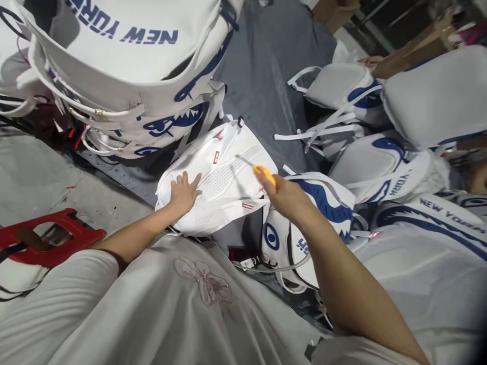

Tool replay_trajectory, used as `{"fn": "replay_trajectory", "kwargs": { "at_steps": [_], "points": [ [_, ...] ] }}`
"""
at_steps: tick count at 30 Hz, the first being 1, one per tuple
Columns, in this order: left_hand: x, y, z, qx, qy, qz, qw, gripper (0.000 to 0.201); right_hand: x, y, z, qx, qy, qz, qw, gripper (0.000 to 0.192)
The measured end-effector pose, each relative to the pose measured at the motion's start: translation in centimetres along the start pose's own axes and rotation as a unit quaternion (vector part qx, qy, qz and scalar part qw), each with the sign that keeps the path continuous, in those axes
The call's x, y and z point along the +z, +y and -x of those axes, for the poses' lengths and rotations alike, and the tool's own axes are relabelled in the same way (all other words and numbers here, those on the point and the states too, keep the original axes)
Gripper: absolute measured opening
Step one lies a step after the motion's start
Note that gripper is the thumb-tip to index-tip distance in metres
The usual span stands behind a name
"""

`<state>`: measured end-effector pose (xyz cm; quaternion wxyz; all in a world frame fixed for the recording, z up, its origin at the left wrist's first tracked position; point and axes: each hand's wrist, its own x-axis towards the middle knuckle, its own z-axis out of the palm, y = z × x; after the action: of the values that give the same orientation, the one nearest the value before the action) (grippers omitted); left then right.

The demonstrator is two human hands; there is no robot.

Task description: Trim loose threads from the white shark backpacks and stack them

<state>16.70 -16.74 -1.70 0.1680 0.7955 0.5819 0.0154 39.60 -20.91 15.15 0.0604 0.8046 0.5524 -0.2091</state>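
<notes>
A white backpack [228,175] lies in front of me, its perforated side up, with small red tags and straps. My left hand [184,193] rests on its near left part, fingers spread flat. My right hand [279,195] is closed round the yellow handle of a thin-bladed tool [265,175]. The tool's slim metal end points left over the backpack; blur hides its exact kind, and I cannot tell whether the tip touches the fabric. Just right of the backpack, partly behind my right forearm, is a white backpack with a blue eye print [272,236].
Stacked white "NEW YORK" backpacks [125,61] rise at the upper left. More white and blue backpacks [429,96] crowd the right. Grey cloth [262,66] covers the work surface. A red plastic frame [76,228] is at left. Another person's hand [371,60] shows at the back right.
</notes>
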Motion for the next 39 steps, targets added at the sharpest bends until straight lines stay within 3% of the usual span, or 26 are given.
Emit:
{"fn": "replay_trajectory", "kwargs": {
  "at_steps": [2,5,6,8,10,12,14,17,19,21,24,26,27,28,29,31,33,36,39],
  "points": [
    [0.3,-0.3,-0.5,0.008,-0.006,-0.009,1.000,0.060,0.3,0.0,0.7,0.021,0.019,-0.015,0.999,0.063],
    [0.1,-1.1,-0.1,0.028,-0.009,0.005,1.000,0.059,0.3,0.2,1.3,-0.060,-0.146,-0.079,0.984,0.058],
    [-0.1,-1.1,0.6,0.036,0.000,0.008,0.999,0.058,0.1,0.6,1.3,-0.058,-0.173,-0.082,0.980,0.059],
    [-0.1,-0.6,2.5,0.080,0.022,0.013,0.996,0.057,-0.6,1.8,0.8,0.014,-0.107,-0.040,0.993,0.067],
    [0.3,0.7,4.6,0.153,0.006,0.019,0.988,0.060,-1.4,3.3,0.2,0.094,-0.023,0.008,0.995,0.075],
    [1.2,2.4,6.2,0.216,-0.063,0.007,0.974,0.073,-1.9,4.7,0.1,0.088,-0.084,-0.002,0.993,0.069],
    [2.2,3.9,7.0,0.234,-0.117,-0.023,0.965,0.083,-2.1,5.9,0.6,0.078,-0.136,-0.014,0.987,0.062],
    [3.4,4.7,6.7,0.228,-0.106,-0.006,0.968,0.078,-2.1,7.8,2.1,0.123,-0.050,0.020,0.991,0.060],
    [3.6,4.3,5.7,0.199,-0.074,0.099,0.972,0.063,-1.8,9.2,3.7,0.097,-0.108,-0.040,0.989,0.055],
    [3.4,3.7,4.2,0.090,-0.071,0.280,0.953,0.048,-1.2,10.6,5.3,0.053,-0.173,-0.131,0.975,0.050],
    [2.9,3.4,1.4,-0.105,-0.136,0.489,0.855,0.054,0.3,11.8,7.5,0.106,-0.109,-0.158,0.976,0.053],
    [2.9,4.0,0.4,-0.175,-0.195,0.551,0.792,0.063,1.3,11.9,8.6,0.095,-0.165,-0.176,0.966,0.054],
    [3.1,4.5,0.3,-0.183,-0.205,0.559,0.782,0.063,1.6,11.8,8.8,0.067,-0.212,-0.192,0.956,0.054],
    [3.3,5.0,0.6,-0.171,-0.198,0.556,0.789,0.061,1.9,11.9,8.9,0.044,-0.233,-0.203,0.950,0.055],
    [3.6,5.7,1.1,-0.135,-0.172,0.525,0.822,0.058,2.0,12.0,8.8,0.044,-0.210,-0.197,0.957,0.056],
    [4.3,6.9,2.8,-0.006,-0.080,0.371,0.925,0.054,1.9,12.5,8.1,0.088,-0.087,-0.143,0.982,0.056],
    [4.9,8.1,4.5,0.101,-0.025,0.172,0.980,0.054,1.9,13.2,7.2,0.101,-0.005,-0.087,0.991,0.052],
    [5.4,9.6,5.7,0.138,-0.029,0.006,0.990,0.058,2.7,13.9,6.8,0.091,-0.004,-0.050,0.995,0.050],
    [5.0,9.9,5.2,0.147,-0.047,-0.006,0.988,0.060,4.4,13.6,8.3,0.093,-0.003,-0.068,0.993,0.049]
  ]
}}
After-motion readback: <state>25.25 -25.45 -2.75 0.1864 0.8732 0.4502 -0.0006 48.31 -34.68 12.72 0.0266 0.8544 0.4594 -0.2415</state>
